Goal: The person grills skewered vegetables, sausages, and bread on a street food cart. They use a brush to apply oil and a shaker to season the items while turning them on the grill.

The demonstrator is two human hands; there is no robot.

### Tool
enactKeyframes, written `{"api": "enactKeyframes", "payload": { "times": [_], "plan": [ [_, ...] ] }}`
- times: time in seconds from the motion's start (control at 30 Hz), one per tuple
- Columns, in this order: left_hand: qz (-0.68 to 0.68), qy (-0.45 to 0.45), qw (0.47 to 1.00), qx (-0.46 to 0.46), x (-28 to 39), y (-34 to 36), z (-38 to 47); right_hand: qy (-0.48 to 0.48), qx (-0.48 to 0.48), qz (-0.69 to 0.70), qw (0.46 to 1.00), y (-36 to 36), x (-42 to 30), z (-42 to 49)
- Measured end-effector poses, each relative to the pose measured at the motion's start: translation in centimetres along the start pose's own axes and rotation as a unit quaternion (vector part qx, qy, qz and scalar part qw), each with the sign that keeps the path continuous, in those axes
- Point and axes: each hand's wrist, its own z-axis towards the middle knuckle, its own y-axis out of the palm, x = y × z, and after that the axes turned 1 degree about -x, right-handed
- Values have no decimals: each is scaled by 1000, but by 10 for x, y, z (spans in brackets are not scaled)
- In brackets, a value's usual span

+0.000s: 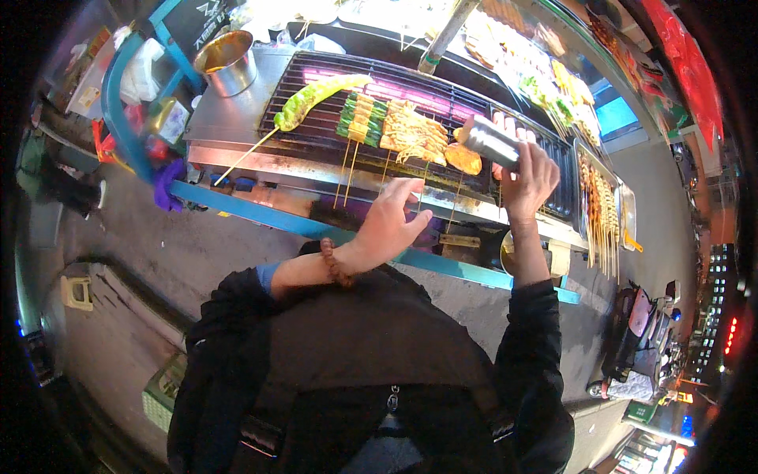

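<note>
My right hand (532, 183) grips a metal seasoning shaker (490, 141), tilted on its side over the grill. Beneath the shaker is a browned, flat skewered piece (463, 159). My left hand (388, 222) hovers by the front of the grill, thumb and fingers apart, close to the bare skewer sticks; any contact with a stick is unclear. On the grill grate (284, 89) lie a long green pepper (314, 98) on a stick, green vegetable skewers (361, 118) with a yellow band across them, and golden skewered strips (414, 131) bearing darker seasoning.
A steel pot (228, 65) stands at the grill's left end. More skewers (599, 198) rest on a tray to the right. A blue metal rail (249, 207) runs before me. Behind the grill, a post (444, 38) rises beside trays of food. A parked scooter (639, 349) is at right.
</note>
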Motion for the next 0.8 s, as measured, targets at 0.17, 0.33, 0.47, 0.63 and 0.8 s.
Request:
{"api": "enactKeyframes", "payload": {
  "times": [0.17, 0.33, 0.47, 0.63, 0.8],
  "plan": [
    [48, 54, 995, -68, 11, 14, 17, 29, 1, -69, 997, -3, 23, -2],
    [298, 117, 935, -155, 7, 40, 47, 44, 24, -48, 998, -9, 34, -11],
    [332, 134, 921, -155, 1, 60, 63, 13, -7, -35, 999, -15, 32, -23],
    [233, 16, 960, -153, -12, 71, 74, 43, -25, -22, 999, -21, 26, -41],
    [67, -99, 976, -180, -16, 72, 79, 97, -6, -30, 995, -15, 27, -46]
  ]
}}
